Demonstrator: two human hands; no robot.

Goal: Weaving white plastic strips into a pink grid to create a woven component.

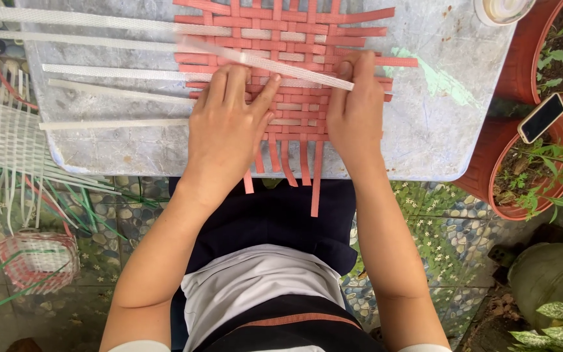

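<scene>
At the far left, on the pebble-patterned floor, lies a flat panel of woven white plastic strips (1,140) with loose ends trailing toward the near side, and nearer sits a small round basket of white and red strips (37,261). To its right a pale grey, mottled plastic table (425,124) with rounded corners carries several long, translucent white ribbed strips (112,72) running left to right, their right ends passing into a flat mat of woven salmon-red plastic strips (294,45) at the table's middle; the mat's loose ends hang over the near edge. The left hand (226,127) lies flat, fingers spread and pressing down on the mat's near left part. One white strip (268,64) slants across the weave, and the right hand (356,107) pinches its right end between thumb and fingers while resting on the mat. At the table's far right corner stands a round white container (503,10), only partly in view. Further right are two terracotta-coloured plastic pots (522,163) with green plants, and a dark, rectangular phone (541,117) lies tilted on the near pot's rim.
</scene>
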